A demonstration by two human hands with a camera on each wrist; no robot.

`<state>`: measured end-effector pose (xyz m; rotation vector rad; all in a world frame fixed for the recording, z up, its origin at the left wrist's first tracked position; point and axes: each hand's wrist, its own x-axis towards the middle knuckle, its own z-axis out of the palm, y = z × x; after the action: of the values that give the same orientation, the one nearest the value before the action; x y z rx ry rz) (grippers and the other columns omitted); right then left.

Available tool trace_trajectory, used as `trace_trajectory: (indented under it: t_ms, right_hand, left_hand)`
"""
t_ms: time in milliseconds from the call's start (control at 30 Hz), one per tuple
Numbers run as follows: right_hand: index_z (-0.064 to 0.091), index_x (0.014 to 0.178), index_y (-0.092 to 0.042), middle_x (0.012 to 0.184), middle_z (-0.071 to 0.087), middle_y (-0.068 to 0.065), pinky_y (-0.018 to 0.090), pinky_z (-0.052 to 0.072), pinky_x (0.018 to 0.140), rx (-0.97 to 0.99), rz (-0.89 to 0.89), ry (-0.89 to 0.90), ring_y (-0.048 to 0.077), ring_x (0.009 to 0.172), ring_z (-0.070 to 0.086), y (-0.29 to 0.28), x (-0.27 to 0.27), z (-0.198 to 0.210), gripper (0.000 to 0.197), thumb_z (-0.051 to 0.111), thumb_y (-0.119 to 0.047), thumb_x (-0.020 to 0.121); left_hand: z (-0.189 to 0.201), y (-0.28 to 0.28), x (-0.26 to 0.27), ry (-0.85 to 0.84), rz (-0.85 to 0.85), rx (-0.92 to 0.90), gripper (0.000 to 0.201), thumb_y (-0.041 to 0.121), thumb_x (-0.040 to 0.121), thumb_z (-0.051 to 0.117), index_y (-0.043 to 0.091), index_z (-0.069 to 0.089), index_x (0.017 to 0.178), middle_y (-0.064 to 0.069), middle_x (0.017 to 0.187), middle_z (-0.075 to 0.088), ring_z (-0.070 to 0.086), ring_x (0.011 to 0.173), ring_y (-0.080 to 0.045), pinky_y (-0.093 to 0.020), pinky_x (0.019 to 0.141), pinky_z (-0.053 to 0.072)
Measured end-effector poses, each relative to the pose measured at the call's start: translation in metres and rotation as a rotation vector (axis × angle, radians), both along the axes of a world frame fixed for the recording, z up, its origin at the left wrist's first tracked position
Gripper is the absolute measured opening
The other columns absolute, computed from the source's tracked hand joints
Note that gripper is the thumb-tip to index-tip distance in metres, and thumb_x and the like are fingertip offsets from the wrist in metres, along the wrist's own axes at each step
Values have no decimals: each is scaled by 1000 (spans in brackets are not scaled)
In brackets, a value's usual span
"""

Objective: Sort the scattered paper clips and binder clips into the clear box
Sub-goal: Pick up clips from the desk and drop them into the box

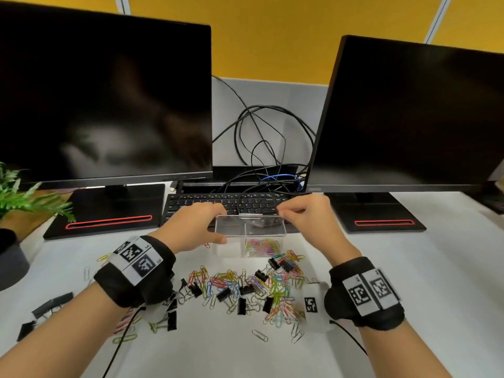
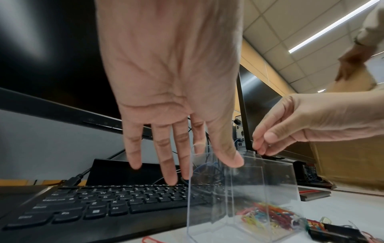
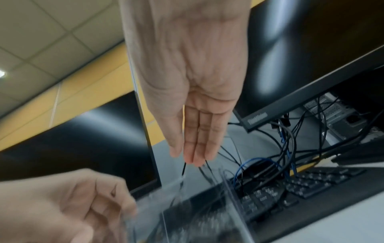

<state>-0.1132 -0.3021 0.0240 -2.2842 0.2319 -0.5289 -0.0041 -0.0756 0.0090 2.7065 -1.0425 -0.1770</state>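
The clear box stands on the white desk in front of the keyboard, split into two compartments. Coloured paper clips lie in its right compartment; the left one looks bare. My left hand grips the box's left end, thumb on the front wall and fingers over the far rim. My right hand hovers over the right rim with fingertips drawn together; no clip shows between them. Mixed paper clips and black binder clips lie scattered nearer me.
A black keyboard sits right behind the box, with tangled cables beyond it. Two dark monitors flank them on black bases. A plant and dark pot stand far left. More binder clips lie at left.
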Motion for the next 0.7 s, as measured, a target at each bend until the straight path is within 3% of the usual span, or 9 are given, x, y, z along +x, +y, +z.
trace_trajectory:
  t_ms: [67,133,233,367,400,567,700]
  right_hand:
    - [76,94,-12,83,70,-6,4,47,67,19,-56,-57,-6,74,62,-12,-15,9,13,70,-11,83]
    - [76,94,-12,83,69,-4,2,44,63,41,-103,-76,-6,74,61,-27,-29,15,12,70,-11,83]
    - [76,93,-13,85,72,1,11,46,64,39,-141,8,3,75,64,-54,-47,16,12,71,-11,82]
    - [75,93,-13,77,73,6,41,60,74,74,-175,112,19,72,70,-89,-69,14,14,70,-9,80]
    - [75,93,-12,76,73,8,43,60,76,77,-184,111,23,72,71,-96,-73,14,15,69,-8,80]
    - [73,88,-18,77,74,6,40,59,79,132,-217,59,20,73,72,-116,-82,13,15,66,-6,81]
    - [74,91,-13,79,74,7,32,58,73,132,-200,76,20,74,71,-113,-77,11,14,64,-6,83]
  left_hand:
    - [5,-7,-8,-144,-19,26,78,53,77,70,26,37,142,4,142,44,41,131,-18,-39,109,35]
    - [11,-16,-19,-243,-78,-46,77,55,77,69,26,38,141,6,142,42,35,133,-16,-37,110,28]
    - [15,-41,-42,-245,-265,-147,58,48,81,68,28,50,131,8,131,51,42,125,-14,-36,105,32]
    - [6,-81,-81,-67,-499,-98,32,36,87,66,29,62,118,11,116,61,56,108,-10,-32,94,44]
    - [1,-91,-90,-17,-550,-68,30,33,89,64,29,62,118,11,116,62,56,108,-10,-31,94,44]
    - [-33,-128,-125,79,-814,52,36,14,89,60,21,62,124,3,128,60,53,119,-19,-37,97,43]
    - [-50,-141,-147,21,-1046,57,49,-1,87,56,14,54,133,-6,135,54,52,120,-31,-46,86,49]
